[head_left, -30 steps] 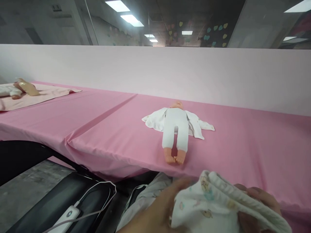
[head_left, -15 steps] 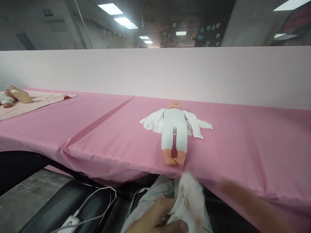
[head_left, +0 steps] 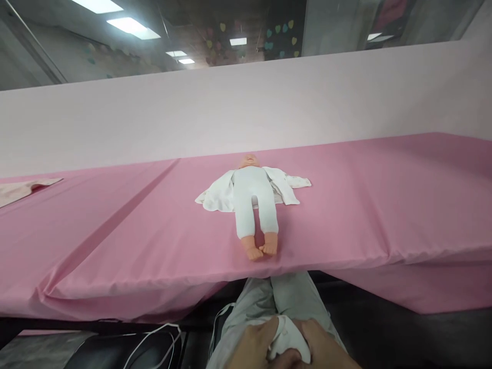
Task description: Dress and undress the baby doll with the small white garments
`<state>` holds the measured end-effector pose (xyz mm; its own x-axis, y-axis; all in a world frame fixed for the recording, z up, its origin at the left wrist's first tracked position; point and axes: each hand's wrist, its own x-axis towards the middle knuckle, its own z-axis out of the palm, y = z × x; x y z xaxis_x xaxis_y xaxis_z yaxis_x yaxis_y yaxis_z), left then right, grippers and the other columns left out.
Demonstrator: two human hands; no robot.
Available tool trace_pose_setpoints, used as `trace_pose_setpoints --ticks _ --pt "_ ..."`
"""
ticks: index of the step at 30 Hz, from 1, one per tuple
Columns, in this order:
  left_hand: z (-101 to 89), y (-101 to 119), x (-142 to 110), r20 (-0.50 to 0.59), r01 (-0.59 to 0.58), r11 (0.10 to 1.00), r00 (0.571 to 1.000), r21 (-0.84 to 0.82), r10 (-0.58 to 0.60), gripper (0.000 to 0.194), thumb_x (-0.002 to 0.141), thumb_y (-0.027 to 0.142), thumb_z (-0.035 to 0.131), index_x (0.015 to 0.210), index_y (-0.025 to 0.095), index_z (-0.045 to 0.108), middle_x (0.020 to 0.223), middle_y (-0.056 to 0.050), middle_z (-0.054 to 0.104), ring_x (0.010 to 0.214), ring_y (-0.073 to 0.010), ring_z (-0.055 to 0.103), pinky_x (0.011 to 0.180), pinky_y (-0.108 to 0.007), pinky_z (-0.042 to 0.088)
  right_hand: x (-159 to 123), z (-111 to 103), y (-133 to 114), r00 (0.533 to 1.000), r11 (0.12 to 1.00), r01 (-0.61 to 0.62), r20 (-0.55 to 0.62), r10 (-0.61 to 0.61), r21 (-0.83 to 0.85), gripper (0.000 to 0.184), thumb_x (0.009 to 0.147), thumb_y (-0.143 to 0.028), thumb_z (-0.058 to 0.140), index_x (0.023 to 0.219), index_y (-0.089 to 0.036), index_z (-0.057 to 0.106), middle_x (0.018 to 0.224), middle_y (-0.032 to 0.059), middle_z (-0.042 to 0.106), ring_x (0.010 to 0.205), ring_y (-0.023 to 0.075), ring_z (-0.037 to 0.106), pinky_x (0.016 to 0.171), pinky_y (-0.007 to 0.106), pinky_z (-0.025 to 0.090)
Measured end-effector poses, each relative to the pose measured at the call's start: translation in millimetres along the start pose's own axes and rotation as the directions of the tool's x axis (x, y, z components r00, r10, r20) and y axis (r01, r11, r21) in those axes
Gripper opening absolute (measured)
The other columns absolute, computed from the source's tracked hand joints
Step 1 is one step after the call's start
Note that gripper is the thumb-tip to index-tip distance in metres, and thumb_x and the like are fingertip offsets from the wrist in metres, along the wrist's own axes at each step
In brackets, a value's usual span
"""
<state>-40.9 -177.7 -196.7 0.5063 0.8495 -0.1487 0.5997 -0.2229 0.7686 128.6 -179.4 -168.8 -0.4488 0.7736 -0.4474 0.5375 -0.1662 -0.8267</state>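
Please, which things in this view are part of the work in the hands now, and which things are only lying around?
In use: left hand, right hand, bunched white cloth held between them.

Only lying there, untouched: baby doll in white leggings, open white garment under it, pink tablecloth, pale pink cloth, white cable.

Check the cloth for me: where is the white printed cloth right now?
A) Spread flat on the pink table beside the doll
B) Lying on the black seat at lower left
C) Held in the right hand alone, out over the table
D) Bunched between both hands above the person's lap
D. The left hand and right hand both close around the bunched white cloth, just above the person's grey trousers.
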Motion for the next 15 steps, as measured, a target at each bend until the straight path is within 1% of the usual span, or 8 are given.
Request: trace_pose_setpoints --ticks 2,4,7,10,12,13,14,15 --pt "10.6 -4 4 0.026 0.123 0.988 0.992 0.097 -0.126 0.021 0.075 0.036 0.059 0.088 0.019 0.063 0.078 0.000 0.068 0.065 -0.0122 0.057 0.057 -0.019 0.040 1 6 13 0.998 0.994 -0.065 -0.016 0.066 0.091 0.031 0.063 -0.019 0.052 0.090 -0.013 0.067 0.079 0.0023 0.067 0.083 0.0212 0.061 0.065 0.021 0.044" --pt "21.4 -8 6 0.007 0.140 0.980 0.990 0.144 -0.142 0.019 0.074 0.034 0.060 0.087 0.020 0.062 0.077 -0.001 0.069 0.066 -0.0140 0.060 0.058 -0.020 0.041 2 15 29 0.985 0.973 -0.126 -0.090 0.145 0.195 0.039 0.063 -0.019 0.052 0.099 -0.012 0.064 0.090 0.0044 0.067 0.089 0.0216 0.061 0.071 0.023 0.045" --pt "36.7 -17 7 -0.099 0.005 0.992 0.995 0.126 0.007 0.020 0.073 0.031 0.062 0.090 0.021 0.062 0.074 0.000 0.068 0.066 -0.0142 0.062 0.062 -0.021 0.044 3 23 52 0.961 0.937 -0.163 -0.166 0.222 0.310 0.050 0.067 -0.025 0.052 0.115 -0.010 0.056 0.104 0.0087 0.064 0.100 0.0220 0.059 0.086 0.029 0.043" --pt "46.8 -28 6 -0.247 -0.157 0.988 0.957 0.011 0.155 0.029 0.071 0.033 0.064 0.097 0.021 0.059 0.085 -0.003 0.068 0.077 -0.0157 0.063 0.071 -0.023 0.047 3 18 60 0.960 0.927 -0.132 -0.189 0.208 0.351 0.050 0.071 -0.035 0.053 0.114 -0.009 0.056 0.108 0.0111 0.061 0.104 0.0228 0.057 0.089 0.030 0.042" --pt "48.6 -33 7 -0.327 -0.216 0.972 0.929 -0.095 0.175 0.040 0.068 0.039 0.067 0.102 0.020 0.057 0.099 -0.008 0.065 0.091 -0.0191 0.062 0.078 -0.028 0.048 0 10 58 0.957 0.922 -0.128 -0.199 0.211 0.364 0.050 0.071 -0.041 0.055 0.111 -0.010 0.057 0.108 0.0104 0.061 0.101 0.0230 0.057 0.087 0.029 0.043" --pt "48.1 -35 9 -0.338 -0.225 0.964 0.926 -0.143 0.166 0.048 0.065 0.043 0.070 0.104 0.019 0.056 0.104 -0.010 0.063 0.096 -0.0211 0.060 0.081 -0.030 0.048 -1 6 57 0.959 0.925 -0.122 -0.198 0.204 0.360 0.049 0.070 -0.043 0.057 0.107 -0.011 0.059 0.106 0.0094 0.061 0.099 0.0229 0.057 0.085 0.029 0.044" --pt "47.0 -36 11 -0.316 -0.221 0.956 0.936 -0.191 0.153 0.057 0.060 0.046 0.073 0.107 0.018 0.055 0.106 -0.011 0.061 0.099 -0.0227 0.059 0.084 -0.032 0.048 -4 2 56 0.963 0.930 -0.116 -0.188 0.190 0.348 0.047 0.069 -0.044 0.060 0.103 -0.012 0.061 0.103 0.0080 0.062 0.097 0.0228 0.057 0.084 0.028 0.044" --pt "45.6 -37 14 -0.251 -0.204 0.948 0.958 -0.244 0.141 0.065 0.057 0.048 0.075 0.110 0.017 0.054 0.106 -0.012 0.061 0.099 -0.0234 0.059 0.085 -0.034 0.047 -7 -2 55 0.971 0.937 -0.108 -0.168 0.172 0.333 0.044 0.067 -0.043 0.063 0.099 -0.013 0.063 0.099 0.0065 0.064 0.095 0.0225 0.058 0.083 0.028 0.045"
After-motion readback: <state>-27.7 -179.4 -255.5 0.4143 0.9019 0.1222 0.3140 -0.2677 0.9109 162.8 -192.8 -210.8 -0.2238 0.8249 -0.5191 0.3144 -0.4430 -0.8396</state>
